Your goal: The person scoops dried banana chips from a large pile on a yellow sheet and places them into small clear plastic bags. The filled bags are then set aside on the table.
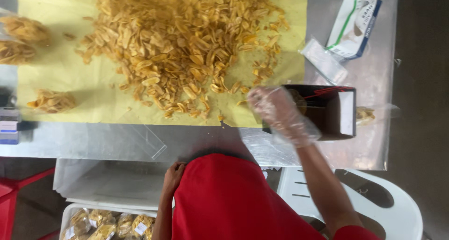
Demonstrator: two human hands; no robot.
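Note:
My right hand [276,111], in a clear plastic glove, reaches over the near edge of the yellow paper [61,71] to the left rim of a dark open box [329,123]. It is blurred, so I cannot tell whether it holds anything. A big pile of fried yellow chips [177,43] lies on the paper just left of and beyond that hand. My bare left hand [173,173] is low beside my red shirt, fingers curled, touching a stack of clear plastic sheets [107,184] below the table edge.
A flat clear bag [140,137] lies on the metal table [70,144]. Filled chip bags [51,101] sit at the left. A glove carton [353,25] and small clear bags [325,60] lie at the far right. Below are a white chair [393,207] and a tray of packed bags [107,223].

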